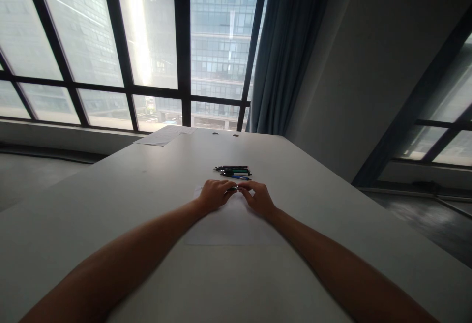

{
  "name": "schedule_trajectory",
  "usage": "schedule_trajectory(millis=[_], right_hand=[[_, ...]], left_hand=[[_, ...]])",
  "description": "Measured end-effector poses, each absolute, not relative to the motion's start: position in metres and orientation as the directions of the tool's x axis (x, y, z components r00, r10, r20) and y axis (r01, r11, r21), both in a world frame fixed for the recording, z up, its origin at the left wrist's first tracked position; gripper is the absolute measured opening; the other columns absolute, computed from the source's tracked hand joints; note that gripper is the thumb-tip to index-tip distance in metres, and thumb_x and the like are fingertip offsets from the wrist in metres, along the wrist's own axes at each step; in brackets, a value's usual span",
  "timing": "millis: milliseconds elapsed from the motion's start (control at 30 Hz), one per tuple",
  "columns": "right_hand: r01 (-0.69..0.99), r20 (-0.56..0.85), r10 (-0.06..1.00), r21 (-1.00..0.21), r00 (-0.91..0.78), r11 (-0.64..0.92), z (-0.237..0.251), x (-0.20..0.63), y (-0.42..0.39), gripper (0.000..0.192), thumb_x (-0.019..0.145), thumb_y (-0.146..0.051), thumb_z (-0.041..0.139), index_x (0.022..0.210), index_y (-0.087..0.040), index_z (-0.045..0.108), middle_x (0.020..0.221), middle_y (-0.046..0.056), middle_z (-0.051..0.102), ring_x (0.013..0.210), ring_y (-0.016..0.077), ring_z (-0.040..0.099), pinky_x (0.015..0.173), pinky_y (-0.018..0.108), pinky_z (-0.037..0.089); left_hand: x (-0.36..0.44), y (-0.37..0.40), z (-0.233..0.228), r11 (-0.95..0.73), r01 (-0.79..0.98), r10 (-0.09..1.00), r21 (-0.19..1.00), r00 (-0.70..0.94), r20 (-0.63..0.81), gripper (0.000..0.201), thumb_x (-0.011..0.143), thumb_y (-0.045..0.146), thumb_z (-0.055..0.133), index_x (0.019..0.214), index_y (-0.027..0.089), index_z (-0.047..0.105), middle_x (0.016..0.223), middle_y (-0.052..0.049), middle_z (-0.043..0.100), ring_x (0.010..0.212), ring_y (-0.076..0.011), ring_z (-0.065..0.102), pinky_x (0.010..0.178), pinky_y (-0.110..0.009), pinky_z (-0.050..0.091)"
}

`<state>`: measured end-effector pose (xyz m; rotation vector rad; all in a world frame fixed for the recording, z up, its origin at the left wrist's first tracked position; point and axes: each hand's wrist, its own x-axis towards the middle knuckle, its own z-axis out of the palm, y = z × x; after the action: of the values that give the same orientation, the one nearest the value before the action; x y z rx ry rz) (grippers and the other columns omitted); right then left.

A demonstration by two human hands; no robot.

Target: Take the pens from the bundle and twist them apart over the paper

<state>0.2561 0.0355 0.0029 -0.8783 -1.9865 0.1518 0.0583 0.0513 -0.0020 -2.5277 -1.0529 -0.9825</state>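
While working over the white sheet (pixel 228 232), pinching a slim pen-like item (pixel 232 188) at the sheet's far edge, holding one end in the left hand (pixel 214 195) and the other in the fingertips of the right hand (pixel 259 197). Probably working at the right-hand end, though covering too much of it to tell exactly how. Presumably calling next for steadying with the left, handling finely with the right. Seeing several pens (pixel 236 171) lying bunched just beyond the sheet, then loose papers (pixel 158 138) lying well beyond it, leftward.
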Motion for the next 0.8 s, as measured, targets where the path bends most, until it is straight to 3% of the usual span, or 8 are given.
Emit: schedule_trajectory(millis=[800], right_hand=[[0.447,0.723,0.597,-0.432,-0.347,0.783,0.0057,0.2561,0.033,0.017,0.085,-0.019,0.057,0.094,-0.021,0.07,0.085,0.004,0.072,0.071,0.0158,0.066,0.07,0.028,0.054]], left_hand=[[0.0565,0.0504,-0.001,-0.709,0.706,0.579,0.011,0.572,0.581,0.027,0.092,0.035,0.046,0.107,0.024,0.065,0.093,-0.003,0.073,0.077,-0.0173,0.067,0.066,-0.026,0.047]])
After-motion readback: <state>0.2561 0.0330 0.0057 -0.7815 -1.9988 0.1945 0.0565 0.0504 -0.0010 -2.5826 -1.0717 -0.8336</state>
